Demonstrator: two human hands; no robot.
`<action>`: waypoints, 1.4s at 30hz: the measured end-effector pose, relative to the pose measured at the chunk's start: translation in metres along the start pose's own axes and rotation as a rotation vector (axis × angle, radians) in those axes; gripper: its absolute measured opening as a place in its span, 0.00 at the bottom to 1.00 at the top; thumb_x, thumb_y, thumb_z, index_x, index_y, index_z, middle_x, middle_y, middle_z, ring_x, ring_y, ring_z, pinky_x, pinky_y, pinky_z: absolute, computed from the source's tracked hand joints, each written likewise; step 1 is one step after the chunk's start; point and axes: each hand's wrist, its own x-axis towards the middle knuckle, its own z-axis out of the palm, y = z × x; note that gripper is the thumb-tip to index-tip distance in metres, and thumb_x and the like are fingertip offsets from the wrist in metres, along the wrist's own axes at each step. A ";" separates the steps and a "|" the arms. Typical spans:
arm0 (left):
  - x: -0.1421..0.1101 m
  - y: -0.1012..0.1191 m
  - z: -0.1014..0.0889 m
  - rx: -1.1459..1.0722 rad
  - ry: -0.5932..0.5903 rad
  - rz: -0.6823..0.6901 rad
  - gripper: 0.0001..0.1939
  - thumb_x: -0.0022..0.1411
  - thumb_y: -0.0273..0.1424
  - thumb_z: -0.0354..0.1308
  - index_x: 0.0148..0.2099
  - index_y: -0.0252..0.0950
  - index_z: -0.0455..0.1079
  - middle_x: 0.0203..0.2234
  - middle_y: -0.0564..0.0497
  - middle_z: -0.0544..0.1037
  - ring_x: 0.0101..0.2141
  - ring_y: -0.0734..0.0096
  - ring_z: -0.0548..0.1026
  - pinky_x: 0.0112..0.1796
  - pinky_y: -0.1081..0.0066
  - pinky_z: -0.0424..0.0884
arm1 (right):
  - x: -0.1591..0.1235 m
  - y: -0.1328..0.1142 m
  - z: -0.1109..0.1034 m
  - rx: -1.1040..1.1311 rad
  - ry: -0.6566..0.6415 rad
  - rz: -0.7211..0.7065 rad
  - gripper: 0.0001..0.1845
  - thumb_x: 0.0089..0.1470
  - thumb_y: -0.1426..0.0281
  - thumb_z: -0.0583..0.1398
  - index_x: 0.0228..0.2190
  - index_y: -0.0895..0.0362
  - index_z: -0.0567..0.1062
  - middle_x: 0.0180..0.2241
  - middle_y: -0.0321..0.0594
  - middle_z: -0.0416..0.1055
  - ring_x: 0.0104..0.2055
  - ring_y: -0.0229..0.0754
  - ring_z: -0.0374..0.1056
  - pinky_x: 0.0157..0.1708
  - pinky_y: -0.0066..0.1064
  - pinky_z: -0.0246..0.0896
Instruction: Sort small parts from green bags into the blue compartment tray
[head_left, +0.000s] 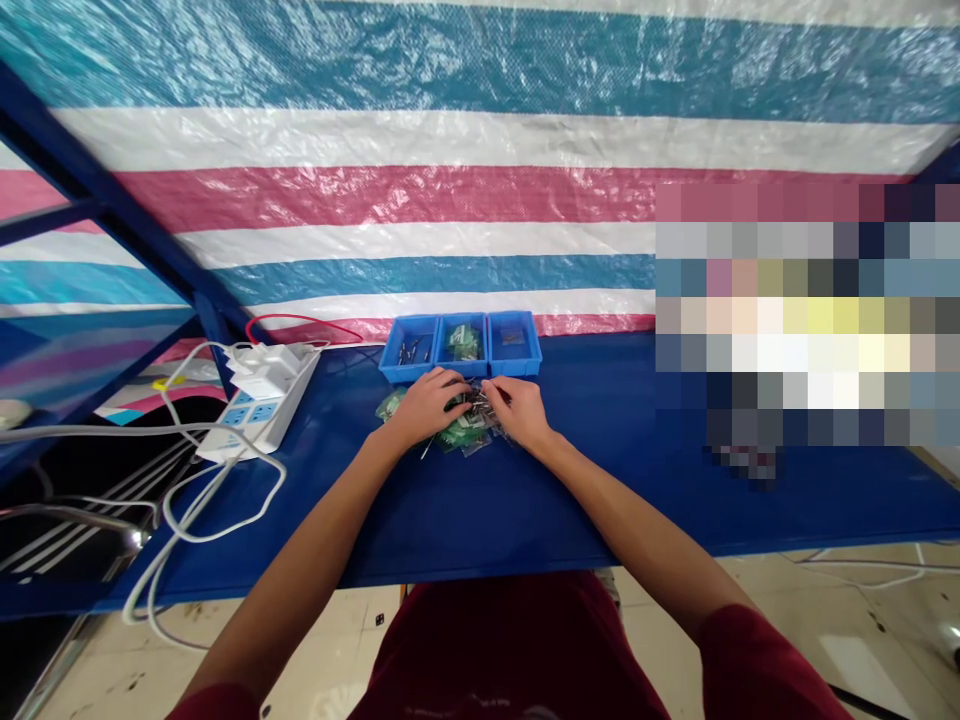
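A mixed pile lies on the blue table in front of the bins. It has small green-printed clear bags (461,435) and thin dark metal pieces (480,402), too small to name exactly. My left hand (429,408) rests over the pile's left side, its thumb and fingers apart. On the other side, my right hand (521,410) has thumb and forefinger pressed together at the metal pieces; whatever is between them is hidden. Behind stand three joined blue bins: the left bin (385,366) holds thin metal pieces, the middle bin (463,372) green-printed bags, the right bin (516,367) a few small flat items.
A white power strip (289,410) with plugged-in adapters and loose white cables (225,535) occupies the table's left. A striped plastic sheet (420,200) hangs behind the blue table (480,520). The right side is partly pixelated. A blue metal frame (135,225) rises at left.
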 end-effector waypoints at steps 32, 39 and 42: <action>0.001 0.009 -0.010 -0.273 0.533 -0.190 0.11 0.65 0.35 0.53 0.35 0.35 0.73 0.30 0.48 0.79 0.33 0.69 0.74 0.38 0.68 0.69 | 0.001 0.000 0.000 0.025 -0.017 0.037 0.17 0.62 0.61 0.50 0.36 0.57 0.76 0.31 0.40 0.74 0.28 0.37 0.66 0.32 0.28 0.60; 0.002 0.023 -0.009 -0.525 0.559 -0.411 0.13 0.61 0.39 0.57 0.35 0.35 0.74 0.29 0.50 0.78 0.29 0.71 0.73 0.35 0.71 0.70 | 0.000 0.004 0.003 0.047 -0.074 -0.004 0.14 0.61 0.62 0.53 0.38 0.56 0.75 0.32 0.40 0.73 0.31 0.38 0.67 0.34 0.28 0.61; 0.002 0.026 -0.007 -0.593 0.535 -0.463 0.14 0.60 0.41 0.57 0.34 0.35 0.73 0.29 0.50 0.78 0.30 0.70 0.74 0.35 0.70 0.71 | -0.001 0.004 0.003 0.053 -0.070 -0.022 0.15 0.62 0.63 0.52 0.35 0.56 0.76 0.32 0.40 0.73 0.33 0.39 0.67 0.35 0.28 0.60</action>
